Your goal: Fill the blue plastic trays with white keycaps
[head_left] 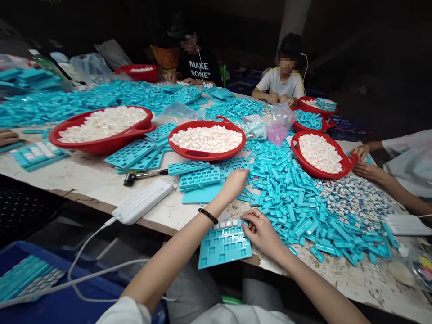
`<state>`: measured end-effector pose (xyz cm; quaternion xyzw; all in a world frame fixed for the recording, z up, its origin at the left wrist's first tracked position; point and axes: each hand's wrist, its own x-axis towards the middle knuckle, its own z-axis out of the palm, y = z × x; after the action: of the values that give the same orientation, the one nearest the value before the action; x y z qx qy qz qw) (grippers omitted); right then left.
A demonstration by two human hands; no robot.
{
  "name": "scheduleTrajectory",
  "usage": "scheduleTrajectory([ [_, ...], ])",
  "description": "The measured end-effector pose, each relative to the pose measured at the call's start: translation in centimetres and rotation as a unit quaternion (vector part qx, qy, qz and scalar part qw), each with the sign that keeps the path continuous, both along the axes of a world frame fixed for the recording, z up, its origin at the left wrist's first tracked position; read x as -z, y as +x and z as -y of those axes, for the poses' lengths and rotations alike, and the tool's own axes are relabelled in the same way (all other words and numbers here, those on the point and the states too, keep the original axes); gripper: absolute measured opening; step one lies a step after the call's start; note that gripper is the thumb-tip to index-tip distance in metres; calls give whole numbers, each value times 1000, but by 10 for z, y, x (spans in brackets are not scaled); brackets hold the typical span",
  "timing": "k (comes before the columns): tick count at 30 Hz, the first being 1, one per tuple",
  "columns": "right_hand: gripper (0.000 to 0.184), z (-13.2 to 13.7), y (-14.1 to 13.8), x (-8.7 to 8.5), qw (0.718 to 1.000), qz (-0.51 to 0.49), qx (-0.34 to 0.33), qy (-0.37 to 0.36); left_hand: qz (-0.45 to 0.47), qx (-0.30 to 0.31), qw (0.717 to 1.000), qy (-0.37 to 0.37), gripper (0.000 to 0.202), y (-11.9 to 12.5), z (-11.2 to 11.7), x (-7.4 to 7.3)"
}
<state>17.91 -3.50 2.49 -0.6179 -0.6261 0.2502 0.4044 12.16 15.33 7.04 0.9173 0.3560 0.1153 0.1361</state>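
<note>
I judge the turquoise slotted tray (224, 244) light, stiff, slick; hold its rim. Right hand (260, 228) grips its far-right corner; left hand (236, 182), beyond it: finger state, I cannot tell.

We see the surface (91, 173) lit well enough, with light that seems to come from above, but the room (371, 54) behind it is so dark that we can hardly make anything out there. Little white shines sit on the blue pieces (293, 198) and the blue board (224, 243), and we see soft shadows under the red bowls (207, 156). Near the sides things look stretched, and we find the blue pile (29, 83) at the far left smeary.
</note>
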Motion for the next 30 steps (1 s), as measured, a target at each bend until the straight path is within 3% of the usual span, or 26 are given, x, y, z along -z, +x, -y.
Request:
scheduleTrajectory([
  [4, 19, 1, 2, -4, 1000, -11, 10, 24, 8, -25, 1000, -13, 31, 3, -7, 15],
  [7, 20, 1, 4, -8, 998, -24, 23, 45, 33, -21, 998, -40, 26, -1, -12, 18],
  [11, 21, 2, 6, -12, 997, -33, 41, 64, 87, -9, 992, -96, 19, -12, -14, 10],
  [15, 34, 3, 9, -15, 990, -30, 78, 112, 168, 19, 973, -160, 22, -37, 12, -6],
  [16, 39, 3, 10, -16, 988, -15, 87, 129, 188, 32, 962, -195, 24, -46, 21, -9],
  [18, 46, 3, 13, -18, 984, 28, 77, 160, 234, 68, 900, -361, 29, -65, 42, -13],
  [20, 45, 2, 15, -19, 981, 61, 29, 183, 230, 85, 847, -471, 31, -82, 57, -14],
  [22, 39, 1, 16, -18, 978, 70, -16, 196, 207, 86, 832, -507, 31, -93, 66, -15],
  [27, 24, 0, 17, -14, 986, 31, -38, 161, 166, 89, 860, -474, 30, -104, 72, -15],
  [30, 18, 0, 17, -13, 994, -21, -23, 102, 172, 104, 909, -366, 25, -107, 79, -12],
])
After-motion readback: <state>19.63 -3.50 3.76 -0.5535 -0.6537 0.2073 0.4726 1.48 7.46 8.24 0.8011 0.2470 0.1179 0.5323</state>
